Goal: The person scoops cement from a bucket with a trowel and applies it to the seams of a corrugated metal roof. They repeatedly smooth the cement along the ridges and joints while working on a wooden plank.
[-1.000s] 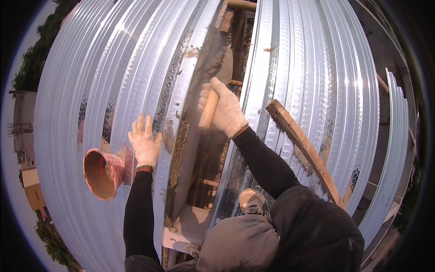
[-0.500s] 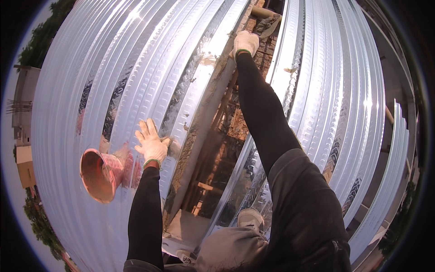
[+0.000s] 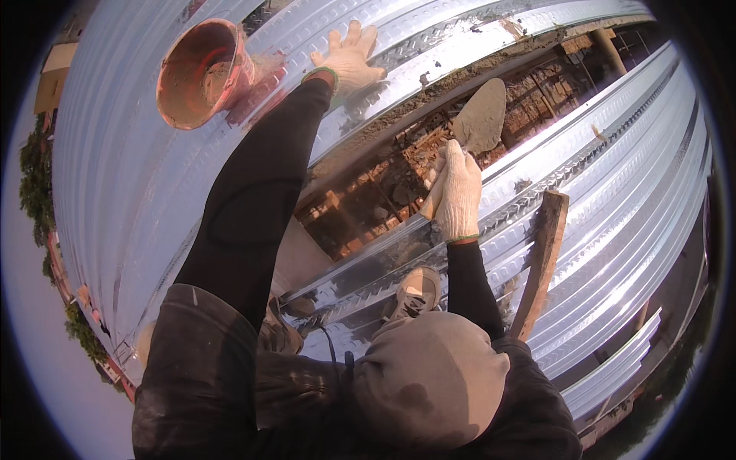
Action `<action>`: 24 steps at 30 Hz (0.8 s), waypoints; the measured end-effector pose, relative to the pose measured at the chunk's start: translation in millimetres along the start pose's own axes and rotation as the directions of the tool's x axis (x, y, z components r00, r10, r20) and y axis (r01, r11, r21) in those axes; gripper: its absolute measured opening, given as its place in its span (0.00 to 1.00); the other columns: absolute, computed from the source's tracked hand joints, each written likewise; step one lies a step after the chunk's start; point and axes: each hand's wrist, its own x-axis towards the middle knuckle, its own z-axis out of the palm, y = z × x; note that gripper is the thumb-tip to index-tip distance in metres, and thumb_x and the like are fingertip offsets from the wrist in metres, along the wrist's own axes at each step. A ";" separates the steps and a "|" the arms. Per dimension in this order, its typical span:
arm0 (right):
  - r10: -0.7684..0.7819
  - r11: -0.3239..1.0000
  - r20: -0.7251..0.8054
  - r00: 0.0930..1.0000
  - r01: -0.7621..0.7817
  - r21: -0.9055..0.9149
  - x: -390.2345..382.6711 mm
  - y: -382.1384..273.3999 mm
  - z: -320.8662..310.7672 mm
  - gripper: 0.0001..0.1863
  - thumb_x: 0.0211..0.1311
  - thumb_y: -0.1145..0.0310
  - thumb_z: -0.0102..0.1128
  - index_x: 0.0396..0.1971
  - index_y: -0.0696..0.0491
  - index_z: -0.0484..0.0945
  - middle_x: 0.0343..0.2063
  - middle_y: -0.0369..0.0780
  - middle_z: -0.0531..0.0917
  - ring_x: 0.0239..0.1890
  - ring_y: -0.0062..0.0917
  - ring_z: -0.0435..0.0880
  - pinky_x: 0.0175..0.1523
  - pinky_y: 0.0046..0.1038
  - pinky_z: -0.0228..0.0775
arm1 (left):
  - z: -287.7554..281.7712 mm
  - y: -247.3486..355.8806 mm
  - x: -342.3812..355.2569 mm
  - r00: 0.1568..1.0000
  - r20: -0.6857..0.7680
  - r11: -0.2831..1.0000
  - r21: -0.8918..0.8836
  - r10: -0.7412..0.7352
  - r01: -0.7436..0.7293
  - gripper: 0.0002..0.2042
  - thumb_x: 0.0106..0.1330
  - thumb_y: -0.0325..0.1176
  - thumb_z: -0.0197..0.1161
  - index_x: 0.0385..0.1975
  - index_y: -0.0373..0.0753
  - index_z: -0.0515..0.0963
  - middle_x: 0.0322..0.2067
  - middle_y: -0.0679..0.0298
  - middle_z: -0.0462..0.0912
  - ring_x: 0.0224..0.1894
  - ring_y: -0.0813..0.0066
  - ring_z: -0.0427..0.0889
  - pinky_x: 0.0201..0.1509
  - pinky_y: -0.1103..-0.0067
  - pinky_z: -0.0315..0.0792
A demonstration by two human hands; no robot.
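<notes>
My left hand (image 3: pixel 349 60), in a pale knit glove with a green cuff, lies with spread fingers on the shiny ribbed metal sheet (image 3: pixel 429 42). Just left of it, a reddish bucket (image 3: pixel 239 80) is tipped toward me, with grey residue inside. In my right hand (image 3: pixel 460 195), also gloved, is a trowel; the fingers close round its handle, which they mostly hide. The trowel blade (image 3: pixel 481 116), coated in grey mortar, hangs over a long gap between the sheets. Rough mortar (image 3: pixel 368 142) runs along the gap's far edge.
Below the gap (image 3: pixel 368 203) brickwork and timber show. More ribbed sheets (image 3: pixel 613 199) lie at right, with a wooden plank (image 3: pixel 543 253) across them. My shoe (image 3: pixel 418 291) rests on metal at the gap's near side. Trees and buildings stand beyond the left edge.
My view has turned, so the gap now runs diagonally. My right hand has come nearer to me with the trowel, whose blade is now in plain sight. My left hand remains beside the bucket.
</notes>
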 end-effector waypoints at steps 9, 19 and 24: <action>0.539 0.303 0.646 0.541 0.591 -0.748 -87.2 55.9 56.3 0.27 0.79 0.48 0.65 0.42 0.63 0.86 0.30 0.53 0.90 0.39 0.48 0.93 0.50 0.47 0.82 | -45.5 -183.5 -199.7 0.997 -0.042 0.987 -0.141 0.070 -0.075 0.31 0.81 0.50 0.58 0.80 0.43 0.73 0.79 0.54 0.74 0.73 0.51 0.82 0.78 0.61 0.76; 0.898 0.139 0.417 0.144 0.804 -0.578 -17.0 217.5 164.7 0.28 0.76 0.45 0.68 0.45 0.61 0.91 0.28 0.42 0.87 0.29 0.28 0.86 0.36 0.34 0.80 | -98.7 -259.0 -539.1 0.834 0.255 0.868 0.046 -0.489 0.495 0.30 0.82 0.32 0.61 0.83 0.44 0.70 0.88 0.61 0.61 0.88 0.57 0.61 0.93 0.63 0.58; 0.906 0.316 0.411 0.101 0.484 -0.816 -5.4 250.8 171.2 0.24 0.74 0.49 0.73 0.29 0.57 0.87 0.21 0.37 0.81 0.17 0.22 0.74 0.24 0.32 0.64 | -78.1 -253.2 -697.4 0.678 0.137 0.626 -0.287 -0.722 0.725 0.30 0.85 0.34 0.61 0.85 0.42 0.67 0.89 0.59 0.60 0.89 0.60 0.61 0.91 0.62 0.59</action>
